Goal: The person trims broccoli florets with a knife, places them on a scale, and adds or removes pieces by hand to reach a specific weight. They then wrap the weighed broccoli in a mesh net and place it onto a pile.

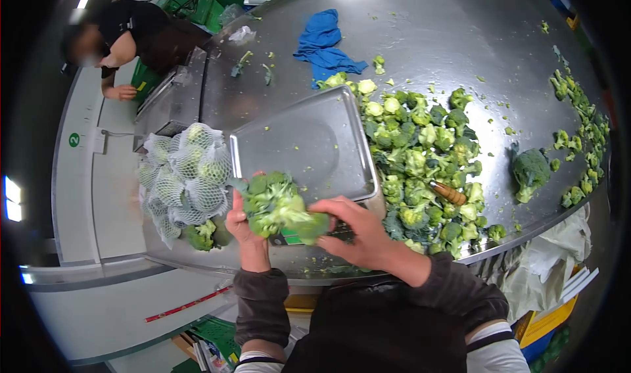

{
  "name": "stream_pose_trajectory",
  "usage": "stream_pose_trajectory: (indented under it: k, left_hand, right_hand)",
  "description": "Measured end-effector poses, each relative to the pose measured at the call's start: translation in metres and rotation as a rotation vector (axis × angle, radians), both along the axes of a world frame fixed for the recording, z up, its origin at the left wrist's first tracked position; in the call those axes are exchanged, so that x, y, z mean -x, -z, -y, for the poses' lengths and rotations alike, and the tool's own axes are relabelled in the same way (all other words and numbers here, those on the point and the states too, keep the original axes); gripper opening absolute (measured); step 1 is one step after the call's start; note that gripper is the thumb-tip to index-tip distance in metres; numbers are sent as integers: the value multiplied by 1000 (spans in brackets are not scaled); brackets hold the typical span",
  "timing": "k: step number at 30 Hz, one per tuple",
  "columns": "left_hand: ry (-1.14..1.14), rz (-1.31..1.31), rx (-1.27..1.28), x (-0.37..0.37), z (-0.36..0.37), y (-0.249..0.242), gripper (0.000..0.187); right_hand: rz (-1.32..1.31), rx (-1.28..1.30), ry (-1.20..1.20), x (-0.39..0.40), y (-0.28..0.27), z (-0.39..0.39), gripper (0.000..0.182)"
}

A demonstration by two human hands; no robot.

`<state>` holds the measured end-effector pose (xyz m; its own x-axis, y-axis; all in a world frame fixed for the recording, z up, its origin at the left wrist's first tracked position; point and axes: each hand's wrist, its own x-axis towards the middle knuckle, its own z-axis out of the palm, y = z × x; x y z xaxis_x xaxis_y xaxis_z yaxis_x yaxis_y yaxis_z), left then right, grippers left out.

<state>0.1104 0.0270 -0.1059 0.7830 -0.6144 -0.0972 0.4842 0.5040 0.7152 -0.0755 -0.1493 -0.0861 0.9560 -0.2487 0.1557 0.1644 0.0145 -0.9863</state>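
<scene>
Green broccoli partly hides the left hand cradling it, while the right hand pinches its end.

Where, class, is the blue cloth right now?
In the head view, the blue cloth lies on the metal table at top centre, just beyond the metal tray and up-left of the broccoli pile.

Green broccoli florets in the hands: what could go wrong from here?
1. Spill: the bunch of green broccoli florets, held by the left hand and right hand at the near edge of the grey metal tray, could shed pieces outside it.
2. Cut: a brown wooden handle lies in the heap of green broccoli; its far end is hidden, so if that is sharp, a reaching hand might get nicked.
</scene>
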Motion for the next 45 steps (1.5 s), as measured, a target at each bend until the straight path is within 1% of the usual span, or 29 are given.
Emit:
stream_pose_trajectory:
  k: [1, 2, 3, 4, 6, 8, 9, 10, 12, 14, 16, 17, 18, 19, 20, 21, 22, 24, 25, 27, 28, 30, 32, 33, 34, 36, 37, 43, 45]
  left_hand:
    - [50, 48, 83, -5, -6, 3, 66]
    - [41, 56, 78, -6, -10, 4, 66]
    - [108, 14, 216, -4, -8, 3, 65]
    - [178, -28, 354, -2, -6, 2, 64]
    - [231, 30, 372, 3, -2, 0, 65]
    - [126, 3, 359, 14, -1, -1, 65]
    - [121, 39, 331, 14, 0, -1, 63]
    - [124, 39, 333, 15, 3, 0, 63]
    - [171, 198, 364, 13, 13, -2, 61]
    - [227, 204, 399, 3, 21, -8, 59]
    - [261, 354, 303, -5, 25, -14, 59]
    - [246, 402, 234, -8, 28, -19, 59]
    - [246, 402, 241, -12, 33, -26, 59]
    - [274, 581, 108, -15, 39, -32, 57]
    - [299, 756, -30, -17, 45, -36, 56]
    - [295, 853, -140, -19, 50, -37, 53]
    - [293, 850, -132, -19, 56, -38, 53]
    - [317, 1058, -455, -15, 65, -38, 53]
    - [324, 1127, -571, -16, 65, -35, 53]
    - [297, 1152, -618, -17, 58, -34, 52]
    - [264, 1179, -668, -18, 53, -34, 52]
    - [270, 1161, -627, -17, 40, -29, 47]
    - [125, 565, -586, -10, 32, -27, 32]
    - [55, 476, -692, -4, 34, -30, 18]
    - [53, 471, -696, 5, 39, -30, 18]
    - [-19, 712, -770, 16, 45, -30, 21]
    - [-24, 664, -752, 14, 43, -28, 27]
    - [21, 692, -731, 9, 41, -27, 23]
    - [17, 704, -734, 8, 40, -26, 22]
  right_hand:
    - [83, -97, 16, 3, 5, 1, 47]
    - [163, -193, 31, 5, 9, 1, 47]
    - [158, -470, -3, 7, 6, -1, 46]
    - [163, -473, -11, 8, 4, 0, 46]
    - [110, -700, -45, 11, 1, 4, 44]
    - [97, -689, -34, 11, 2, 5, 44]
    - [66, -671, -51, 13, 5, 6, 44]
    - [35, -652, -66, 14, 7, 7, 44]
    - [27, -648, -48, 14, 7, 5, 44]
    - [17, -641, -28, 14, 8, 6, 44]
    - [-45, -604, 7, 13, 9, 9, 42]
    - [-44, -599, 9, 11, 9, 10, 42]
    - [-53, -612, 76, 8, 8, 12, 41]
    - [-63, -624, 144, 6, 8, 14, 40]
    - [-65, -616, 146, 4, 12, 16, 40]
    - [-49, -607, 210, 1, 19, 18, 40]
    - [-32, -599, 275, -1, 26, 20, 39]
    - [-29, -591, 316, -4, 32, 23, 37]
    - [-78, -520, 321, -3, 34, 24, 36]
    - [-158, -377, 331, -1, 38, 25, 35]
    - [-161, -383, 340, -1, 36, 25, 35]
    - [-193, -276, 262, -2, 27, 24, 33]
    - [-154, -220, 267, -10, 22, 19, 33]
    - [-166, -198, 226, -13, 19, 16, 33]
    - [-180, -177, 182, -15, 16, 15, 34]
    - [-196, -136, 109, -20, 13, 13, 34]
    - [-175, -105, 103, -22, 15, 9, 35]
    - [-174, -15, 52, -33, 12, 2, 38]
    - [-147, 66, 83, -36, 13, -2, 37]
